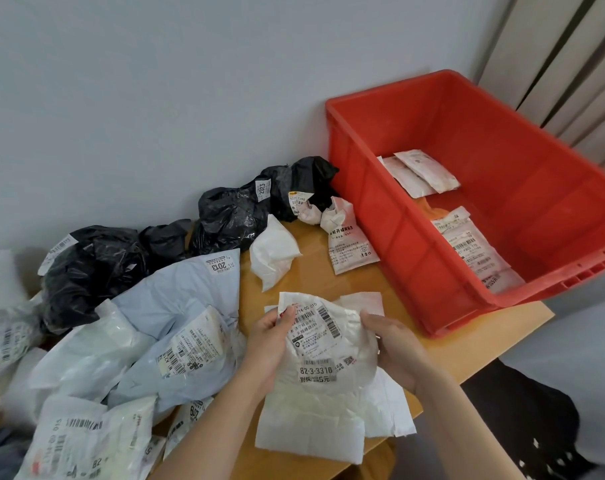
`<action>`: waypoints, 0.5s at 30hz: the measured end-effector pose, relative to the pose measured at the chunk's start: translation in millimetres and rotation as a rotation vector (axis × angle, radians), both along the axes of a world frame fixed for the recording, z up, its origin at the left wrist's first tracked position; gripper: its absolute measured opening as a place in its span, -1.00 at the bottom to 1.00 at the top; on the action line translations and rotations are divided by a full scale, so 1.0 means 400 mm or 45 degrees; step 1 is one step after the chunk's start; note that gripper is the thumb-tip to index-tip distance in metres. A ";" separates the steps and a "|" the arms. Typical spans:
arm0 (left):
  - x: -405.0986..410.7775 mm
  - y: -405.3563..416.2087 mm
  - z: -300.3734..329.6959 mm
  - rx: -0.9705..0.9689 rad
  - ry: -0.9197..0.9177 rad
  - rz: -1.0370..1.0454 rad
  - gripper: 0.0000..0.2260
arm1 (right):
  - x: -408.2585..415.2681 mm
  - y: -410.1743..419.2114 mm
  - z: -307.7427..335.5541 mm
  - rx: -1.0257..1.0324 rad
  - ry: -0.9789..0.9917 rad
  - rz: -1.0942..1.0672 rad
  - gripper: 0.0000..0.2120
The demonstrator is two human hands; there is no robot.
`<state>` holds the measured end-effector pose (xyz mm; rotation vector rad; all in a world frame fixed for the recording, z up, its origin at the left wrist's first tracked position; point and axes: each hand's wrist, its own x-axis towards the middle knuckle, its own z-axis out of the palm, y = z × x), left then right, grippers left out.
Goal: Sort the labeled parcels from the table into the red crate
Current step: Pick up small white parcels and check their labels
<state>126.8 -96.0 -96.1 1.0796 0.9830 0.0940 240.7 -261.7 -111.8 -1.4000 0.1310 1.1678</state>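
Two hands hold one white parcel at lower centre of the frame, above the wooden table. Left hand grips the parcel's left edge, thumb curled over the top-left corner of its label w/ fingers behind; right hand grips the right edge, fingers curled round it. Label faces up, barcodes & "82-3-3310" readable. So the parcel sits between the hands, its lower part hanging below them toward the bottom of the frame. Red crate stands at right of the frame, near the hands but apart from the held parcel; inside lie white parcels, two at the upper part & one labeled at the lower part. Left half of the frame: heap of pale blue & white labeled bags, w/ black bags behind along the wall. Between heap & crate, a small white pouch & a printed white parcel lie on the table.
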 end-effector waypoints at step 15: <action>-0.004 0.019 0.007 0.130 0.057 0.088 -0.79 | -0.025 0.024 0.002 -0.372 -0.639 -0.136 -0.88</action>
